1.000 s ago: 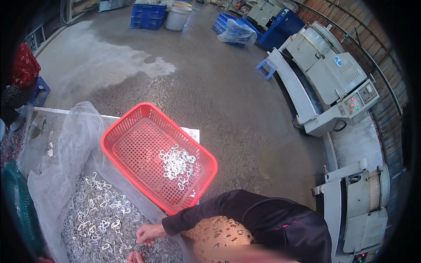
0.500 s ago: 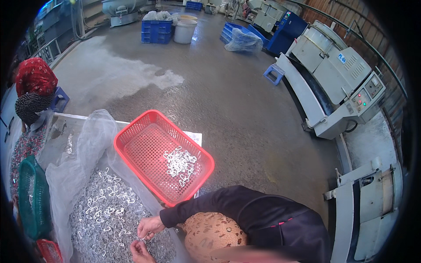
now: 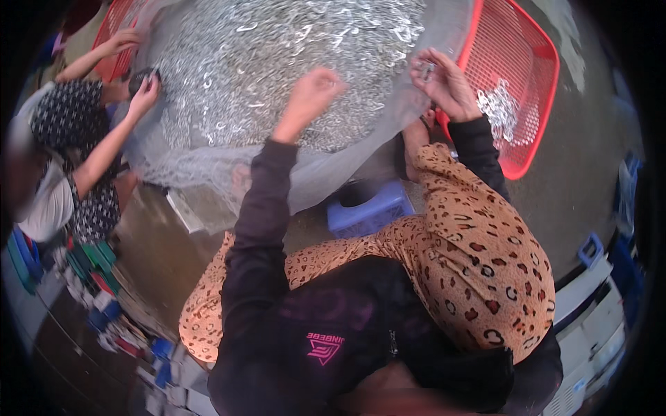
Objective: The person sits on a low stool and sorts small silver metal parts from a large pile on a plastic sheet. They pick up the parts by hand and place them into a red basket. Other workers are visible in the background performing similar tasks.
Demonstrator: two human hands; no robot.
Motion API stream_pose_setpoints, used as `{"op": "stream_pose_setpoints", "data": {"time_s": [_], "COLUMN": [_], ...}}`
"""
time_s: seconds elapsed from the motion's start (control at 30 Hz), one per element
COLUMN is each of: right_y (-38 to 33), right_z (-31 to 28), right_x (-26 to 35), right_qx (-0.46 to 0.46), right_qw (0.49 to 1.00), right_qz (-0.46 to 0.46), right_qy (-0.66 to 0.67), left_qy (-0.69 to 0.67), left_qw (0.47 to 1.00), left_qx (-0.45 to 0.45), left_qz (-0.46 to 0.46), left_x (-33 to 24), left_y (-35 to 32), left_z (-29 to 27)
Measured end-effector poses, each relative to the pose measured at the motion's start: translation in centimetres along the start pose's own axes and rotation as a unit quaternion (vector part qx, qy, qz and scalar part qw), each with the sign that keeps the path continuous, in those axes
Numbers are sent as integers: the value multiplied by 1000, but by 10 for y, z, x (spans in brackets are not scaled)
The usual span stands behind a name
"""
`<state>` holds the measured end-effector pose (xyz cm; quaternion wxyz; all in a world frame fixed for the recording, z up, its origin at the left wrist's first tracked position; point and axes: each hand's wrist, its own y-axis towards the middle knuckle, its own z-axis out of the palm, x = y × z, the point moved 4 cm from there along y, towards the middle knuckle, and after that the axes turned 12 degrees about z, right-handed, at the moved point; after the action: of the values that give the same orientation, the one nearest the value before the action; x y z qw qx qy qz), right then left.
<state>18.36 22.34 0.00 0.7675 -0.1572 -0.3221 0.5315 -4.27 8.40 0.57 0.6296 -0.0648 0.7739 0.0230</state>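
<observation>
Change: my view now tips down toward the spotted trousers, and the hands, close together half a second ago, are well apart.
Meaning: I judge the right hand's catch has left the pile and is nearer the basket.
Right hand: fingers curled around what looks like a silver clip, beside the basket's left rim.
Left hand: above the pile, fingers drawn together; blur keeps me from telling whether it grips anything.
Clip pile: spread across the translucent sheet, beneath the left hand.
Red basket: at upper right, a smaller clip heap inside.
Edges: the sheet's bunched border curves below the pile; a blue stool sits just beyond.
Room: I see space between the hands; a co-worker's hand is at the sheet's far left.
</observation>
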Motion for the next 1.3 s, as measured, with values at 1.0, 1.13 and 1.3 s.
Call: {"op": "stream_pose_setpoints", "data": {"time_s": [1.0,1.13,1.3], "right_y": [11,2,-4], "right_z": [50,64,68], "right_x": [-44,-40,-31], "right_qx": [29,188,257], "right_qw": [845,952,928], "right_qz": [85,128,125], "right_qy": [-527,-203,-238], "left_qy": [-369,-589,-492], "left_qw": [921,798,868], "left_qx": [-95,-131,-37], "left_qz": [-85,11,-54], "left_x": [-40,-35,-13], "left_y": [-22,-25,-30], "left_z": [-33,-29,-18]}}
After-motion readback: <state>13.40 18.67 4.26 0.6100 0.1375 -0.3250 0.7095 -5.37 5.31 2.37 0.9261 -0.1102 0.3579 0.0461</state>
